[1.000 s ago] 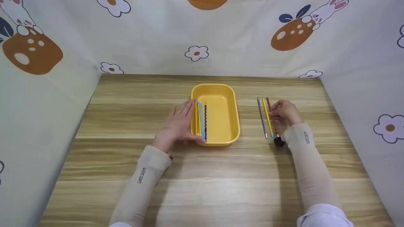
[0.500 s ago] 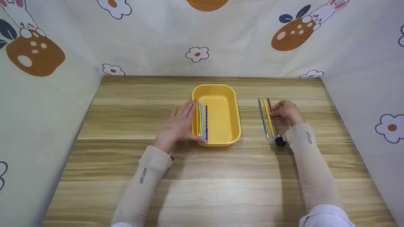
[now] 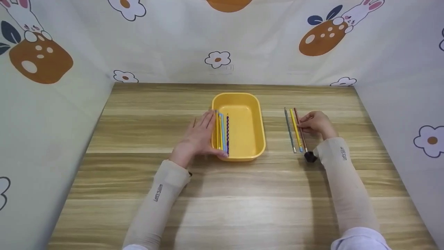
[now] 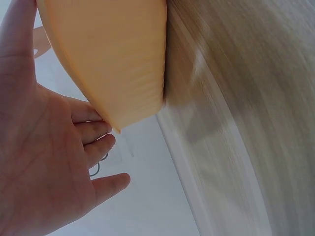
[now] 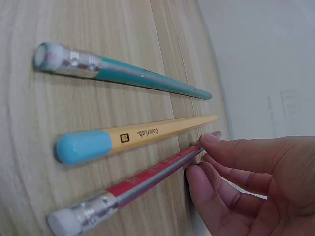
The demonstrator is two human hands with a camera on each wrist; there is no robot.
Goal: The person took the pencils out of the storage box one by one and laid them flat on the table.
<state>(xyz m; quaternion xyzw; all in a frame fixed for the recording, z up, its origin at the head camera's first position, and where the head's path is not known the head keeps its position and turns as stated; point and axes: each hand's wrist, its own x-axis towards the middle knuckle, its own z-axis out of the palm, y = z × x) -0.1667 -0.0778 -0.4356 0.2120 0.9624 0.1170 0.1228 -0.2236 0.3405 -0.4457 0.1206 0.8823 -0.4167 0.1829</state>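
A yellow tray stands on the wooden table, with several pencils lying lengthwise along its left side. My left hand rests against the tray's left rim, fingers straight and thumb at the near corner; the left wrist view shows its palm beside the tray's outer wall. Right of the tray lie a teal pencil and a yellow pencil with a blue end. Beside them, my right hand pinches a red pencil between thumb and forefinger, near its far end.
A patterned cloth rises behind the table and along both sides. A small black object, apparently the wrist camera, sits at the right sleeve cuff, over the near end of the red pencil.
My right hand and wrist have shifted very slightly to the right, and more of the red pencil's near part shows. The left hand stays against the tray. The head view has drifted a little.
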